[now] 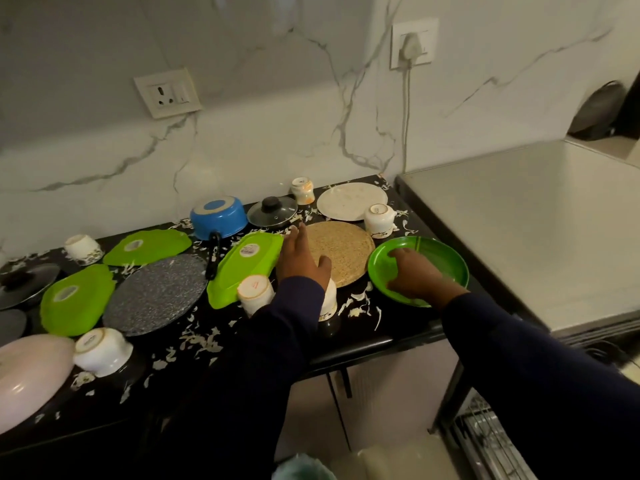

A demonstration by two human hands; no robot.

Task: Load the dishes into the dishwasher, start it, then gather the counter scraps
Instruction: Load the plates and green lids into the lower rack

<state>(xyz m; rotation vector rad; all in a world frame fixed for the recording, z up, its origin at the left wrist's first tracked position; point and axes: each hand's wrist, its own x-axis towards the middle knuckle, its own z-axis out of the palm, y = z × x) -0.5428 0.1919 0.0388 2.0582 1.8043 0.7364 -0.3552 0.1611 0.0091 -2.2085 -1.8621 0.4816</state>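
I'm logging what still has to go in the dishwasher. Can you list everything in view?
round green plate: 1, green, counter's right end
woven mat: 1, tan, left of that plate
leaf-shaped trays: 3, lime, upside down, centre-left
white cups: 6, inverted or tipped, scattered
blue pot: 1, upside down, rear
glass lid: 1, beside the pot
white plate: 1, rear right
speckled plate: 1, grey
scraps: many, white, all over
left hand: open, above the mat's edge
right hand: on the green plate's near rim; grip unclear
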